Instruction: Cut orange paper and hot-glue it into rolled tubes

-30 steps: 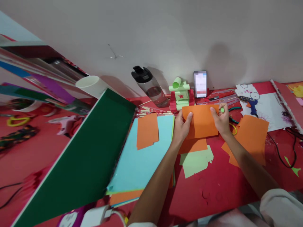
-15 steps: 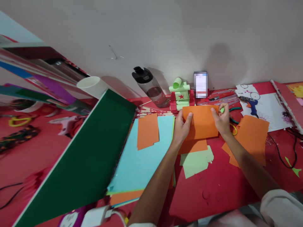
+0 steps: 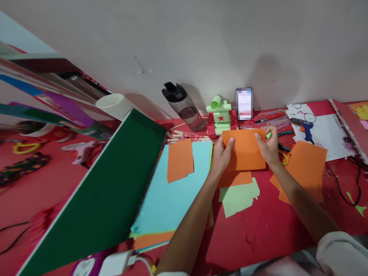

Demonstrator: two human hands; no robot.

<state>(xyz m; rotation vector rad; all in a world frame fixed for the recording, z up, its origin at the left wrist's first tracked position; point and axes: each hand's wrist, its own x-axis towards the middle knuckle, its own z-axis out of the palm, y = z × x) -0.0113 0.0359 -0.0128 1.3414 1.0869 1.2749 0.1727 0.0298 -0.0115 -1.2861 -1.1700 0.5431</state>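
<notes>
Held up between both hands is a rectangular sheet of orange paper (image 3: pixel 246 152). My left hand (image 3: pixel 222 155) grips its left edge, thumb on the near face and fingers behind. At the upper right part, my right hand (image 3: pixel 269 147) pinches the sheet with its thumb in front; a small light-green piece (image 3: pixel 268 135) shows at those fingers, its kind unclear. Just below lie another orange sheet (image 3: pixel 235 178) and a torn light-green paper (image 3: pixel 240 197). Behind the held sheet stands a model of rolled green and red paper (image 3: pixel 220 118) with a red star.
Blue sheets (image 3: pixel 175 199) carry a small orange piece (image 3: pixel 180 160) left of my arm. More orange sheets (image 3: pixel 307 168) lie right. A dark-green board (image 3: pixel 100 191), water bottle (image 3: pixel 186 109), phone (image 3: pixel 244 104), blue glue gun (image 3: pixel 306 128) and pink glue gun (image 3: pixel 82 151) surround the work area.
My right thumb has slid slightly left along the orange sheet. Otherwise the grip is the same, and the view has shifted a little.
</notes>
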